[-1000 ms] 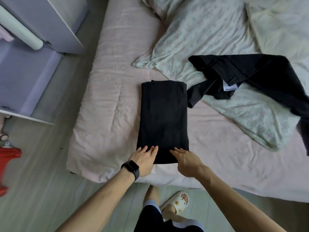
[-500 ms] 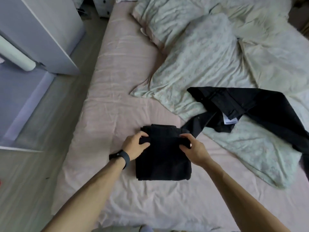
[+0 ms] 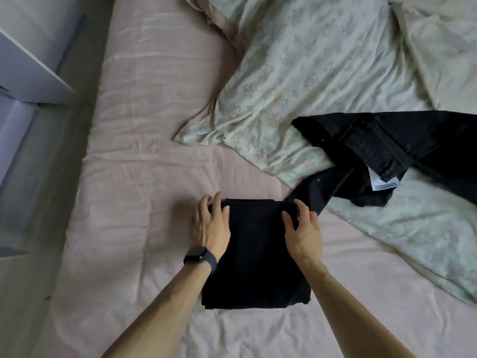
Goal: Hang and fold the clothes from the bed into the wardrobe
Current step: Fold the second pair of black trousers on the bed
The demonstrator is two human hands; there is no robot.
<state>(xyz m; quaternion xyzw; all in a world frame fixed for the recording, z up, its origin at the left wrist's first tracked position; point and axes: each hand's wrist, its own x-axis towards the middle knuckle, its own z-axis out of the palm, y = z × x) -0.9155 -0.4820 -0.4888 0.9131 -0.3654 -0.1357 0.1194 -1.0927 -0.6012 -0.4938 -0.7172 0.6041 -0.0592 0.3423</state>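
folded black garment (image 3: 258, 254) judged soft, light, limp; my left hand (image 3: 210, 226) and right hand (image 3: 304, 231) each pinch a far corner. support beneath both sides, or it slumps.

black trousers (image 3: 402, 148) cut off at R edge, label (image 3: 383, 184) txt unreadable

I am watching the pink-sheeted bed (image 3: 154, 140) carrying a folded black garment (image 3: 258, 257) near its front edge, a floral quilt (image 3: 296, 73) spreading over its far right, and black trousers (image 3: 402, 140) sprawling on that quilt, one leg reaching the sheet.
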